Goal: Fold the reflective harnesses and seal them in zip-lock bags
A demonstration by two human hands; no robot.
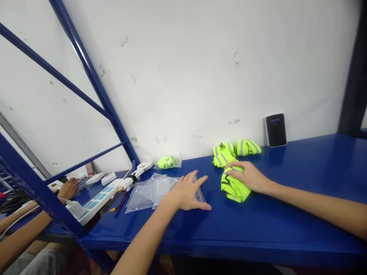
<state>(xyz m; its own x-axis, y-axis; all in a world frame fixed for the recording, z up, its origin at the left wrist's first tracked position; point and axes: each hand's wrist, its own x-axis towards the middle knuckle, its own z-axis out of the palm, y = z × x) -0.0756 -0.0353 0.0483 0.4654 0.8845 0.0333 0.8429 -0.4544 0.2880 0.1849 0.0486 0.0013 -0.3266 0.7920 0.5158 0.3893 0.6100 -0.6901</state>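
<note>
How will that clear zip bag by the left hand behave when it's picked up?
The clear zip bag looks thin and creased, so it is probably very light and floppy. Its smooth film may slide on the glossy blue metal shelf if the left hand pushes it.

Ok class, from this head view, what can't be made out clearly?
Head view:
- Plastic bag: part hidden by the left hand.
- Hi-vis bundle: part hidden by the right hand.
- Black device: screen text too small to read.
- Other person's arm: cut off by the left edge, partly behind the blue upright.
</note>
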